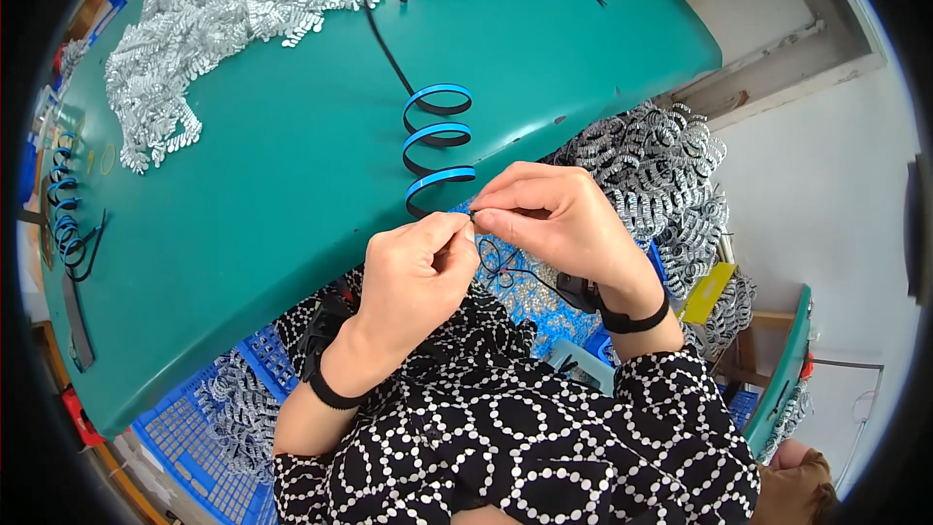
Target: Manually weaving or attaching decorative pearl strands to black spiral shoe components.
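A springy coiled strip (439, 175), bright blue on one face and black on the other, lies on the green table with its straight black tail pointing away. Its near end runs to my left hand (413, 277), whose thumb and finger are closed in a pinch on it. My right hand (564, 224) meets it fingertip to fingertip, also pinching. A tiny dark bit shows between the fingertips; the fingers mostly cover it. Below them dangles a thin black cord (498, 262), and which hand it comes from I cannot tell.
The green table (292, 156) carries a heap of silvery-white coiled strips (224, 29) at the back left. More blue-black coils (64, 199) lie at its left edge and far side. Grey coils (671, 185) are piled beyond my right hand. A blue crate (204, 447) stands below left.
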`<state>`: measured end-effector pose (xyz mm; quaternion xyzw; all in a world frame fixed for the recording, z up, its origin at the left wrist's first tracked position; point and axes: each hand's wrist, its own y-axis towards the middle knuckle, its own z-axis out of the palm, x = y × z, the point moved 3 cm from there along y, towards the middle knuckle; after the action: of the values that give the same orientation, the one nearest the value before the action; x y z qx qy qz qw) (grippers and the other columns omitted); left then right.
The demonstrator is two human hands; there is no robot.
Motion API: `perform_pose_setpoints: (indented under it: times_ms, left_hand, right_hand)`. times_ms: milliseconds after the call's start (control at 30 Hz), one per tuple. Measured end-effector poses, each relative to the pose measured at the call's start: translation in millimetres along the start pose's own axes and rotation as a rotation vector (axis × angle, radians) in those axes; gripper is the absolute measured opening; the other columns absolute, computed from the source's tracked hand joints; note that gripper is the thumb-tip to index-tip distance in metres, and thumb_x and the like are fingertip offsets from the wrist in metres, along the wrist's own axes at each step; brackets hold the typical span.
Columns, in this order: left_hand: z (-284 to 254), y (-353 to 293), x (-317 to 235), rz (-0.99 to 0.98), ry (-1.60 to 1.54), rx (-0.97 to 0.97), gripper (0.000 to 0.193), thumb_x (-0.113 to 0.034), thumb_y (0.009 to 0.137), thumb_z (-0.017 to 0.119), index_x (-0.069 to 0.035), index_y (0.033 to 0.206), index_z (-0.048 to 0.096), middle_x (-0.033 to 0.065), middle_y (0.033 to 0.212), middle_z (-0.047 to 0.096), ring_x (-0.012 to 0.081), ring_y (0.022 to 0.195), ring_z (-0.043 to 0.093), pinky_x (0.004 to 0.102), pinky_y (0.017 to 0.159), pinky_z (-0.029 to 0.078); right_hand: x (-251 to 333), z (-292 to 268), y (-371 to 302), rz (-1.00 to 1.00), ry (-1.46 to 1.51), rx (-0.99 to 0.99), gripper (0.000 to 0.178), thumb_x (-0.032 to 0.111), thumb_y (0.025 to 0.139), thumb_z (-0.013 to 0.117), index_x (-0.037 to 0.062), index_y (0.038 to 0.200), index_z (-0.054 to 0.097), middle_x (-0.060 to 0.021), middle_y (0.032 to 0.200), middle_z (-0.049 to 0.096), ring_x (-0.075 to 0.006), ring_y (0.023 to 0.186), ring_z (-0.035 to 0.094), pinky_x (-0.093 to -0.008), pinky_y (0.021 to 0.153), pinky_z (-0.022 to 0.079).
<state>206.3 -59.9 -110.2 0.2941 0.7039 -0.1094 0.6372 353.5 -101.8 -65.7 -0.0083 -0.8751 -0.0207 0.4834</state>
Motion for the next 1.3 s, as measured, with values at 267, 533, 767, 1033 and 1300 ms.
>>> perform_pose_setpoints:
  times_ms: [267, 533, 767, 1033, 1300]
  left_hand:
    - [-5.2, -0.1, 8.1, -0.152, -0.155, 0.048, 0.013, -0.001, 0.086, 0.052, 0.006, 0.090, 0.062, 0.0036, 0.064, 0.060, 0.0061, 0.056, 0.054, 0.0190, 0.050, 0.041]
    - [-3.4, 4.5, 7.1, -0.009, -0.027, -0.123, 0.007, 0.002, 0.082, 0.056, 0.004, 0.085, 0.062, 0.0045, 0.061, 0.057, 0.0072, 0.052, 0.050, 0.0217, 0.046, 0.039]
    - [3.1, 8.1, -0.4, 0.297, 0.261, -0.186, 0.008, 0.005, 0.076, 0.060, 0.003, 0.084, 0.062, 0.0086, 0.061, 0.057, 0.0142, 0.050, 0.052, 0.0256, 0.046, 0.040]
    - [5.1, 11.1, 1.2, 0.358, 0.331, -0.163, 0.008, 0.005, 0.074, 0.061, 0.003, 0.082, 0.061, 0.0102, 0.063, 0.058, 0.0178, 0.051, 0.053, 0.0272, 0.047, 0.041]
    - [-1.4, 9.3, 2.0, 0.190, 0.094, -0.130, 0.006, 0.005, 0.074, 0.059, 0.000, 0.077, 0.058, 0.0103, 0.058, 0.056, 0.0211, 0.048, 0.054, 0.0302, 0.044, 0.042]
  right_hand:
    - [-6.3, 5.8, 4.6, 0.043, 0.047, -0.043, 0.009, 0.002, 0.079, 0.064, -0.0017, 0.087, 0.066, -0.0077, 0.086, 0.065, -0.0105, 0.071, 0.061, -0.0217, 0.062, 0.049]
    - [15.2, 15.4, -2.9, -0.205, -0.268, -0.245, 0.017, 0.005, 0.076, 0.066, -0.0013, 0.090, 0.062, -0.0130, 0.088, 0.065, -0.0258, 0.071, 0.066, -0.0303, 0.061, 0.054]
    - [21.5, 16.4, -6.7, -0.268, -0.462, -0.294, 0.010, 0.004, 0.075, 0.062, 0.0011, 0.085, 0.060, -0.0112, 0.090, 0.065, -0.0278, 0.071, 0.064, -0.0321, 0.057, 0.053]
    - [21.5, 16.3, -2.6, -0.338, -0.472, -0.355, 0.010, -0.001, 0.070, 0.062, 0.0021, 0.077, 0.055, -0.0070, 0.074, 0.059, -0.0258, 0.060, 0.060, -0.0326, 0.050, 0.049]
    - [10.2, 14.2, 3.9, -0.240, -0.242, -0.346, 0.008, -0.002, 0.072, 0.062, 0.0018, 0.078, 0.060, -0.0075, 0.078, 0.064, -0.0201, 0.063, 0.062, -0.0266, 0.054, 0.050]
